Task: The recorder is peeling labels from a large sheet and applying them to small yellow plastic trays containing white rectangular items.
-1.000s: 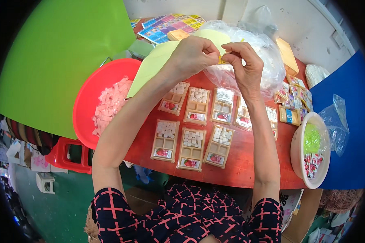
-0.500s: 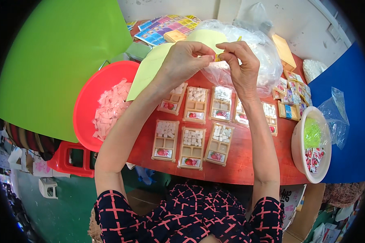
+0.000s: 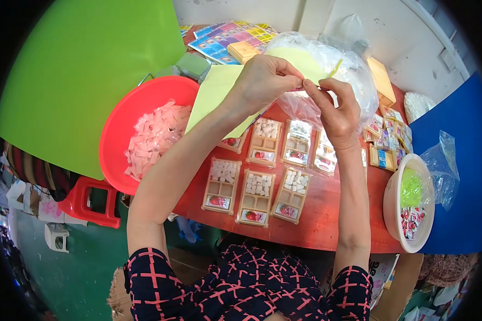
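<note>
In the upper middle, the left hand (image 3: 260, 81) and right hand (image 3: 339, 115) bring their narrow fingertips together. I cannot tell what they hold. A pale yellow sheet (image 3: 214, 86) is by the left hand. Little trays (image 3: 249, 201) sit lower down.
</note>
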A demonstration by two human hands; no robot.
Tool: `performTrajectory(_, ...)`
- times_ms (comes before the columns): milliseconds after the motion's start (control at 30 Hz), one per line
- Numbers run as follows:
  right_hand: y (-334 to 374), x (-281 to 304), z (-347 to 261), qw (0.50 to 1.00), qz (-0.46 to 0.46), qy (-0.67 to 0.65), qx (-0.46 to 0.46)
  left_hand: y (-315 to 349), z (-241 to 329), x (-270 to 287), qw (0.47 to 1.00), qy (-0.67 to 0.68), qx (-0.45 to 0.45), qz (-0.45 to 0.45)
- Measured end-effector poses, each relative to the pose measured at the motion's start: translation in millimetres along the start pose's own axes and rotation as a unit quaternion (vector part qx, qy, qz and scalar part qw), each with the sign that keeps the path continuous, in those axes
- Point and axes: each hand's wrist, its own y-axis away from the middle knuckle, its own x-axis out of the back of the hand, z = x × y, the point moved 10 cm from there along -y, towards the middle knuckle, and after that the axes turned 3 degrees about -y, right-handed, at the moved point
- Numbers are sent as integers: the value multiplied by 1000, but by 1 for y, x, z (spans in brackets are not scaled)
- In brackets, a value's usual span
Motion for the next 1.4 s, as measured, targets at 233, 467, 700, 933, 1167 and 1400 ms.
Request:
performTrajectory(233, -23, 18, 25, 982, 88, -116, -117, 2, 49, 20, 988, -99, -101, 57)
performTrajectory(467, -93, 8, 29, 985, 50, -139, -94, 25, 113, 47, 940, -203, -201, 186)
performTrajectory(700, -127, -14, 14, 971, -4, -224, -82, 66, 155, 70, 835, -399, -271, 265)
performTrajectory(933, -121, -41, 18, 870, -20, -455, -187, 55, 127, 89, 945, -241, -118, 187)
performTrajectory(1167, -126, -48, 8, 889, -31, -424, -170, 48, 77, 102, 990, 48, 46, 120)
performTrajectory(1400, -135, -50, -8, 924, -58, -365, -102, 53, 69, 100, 990, 38, 53, 128)
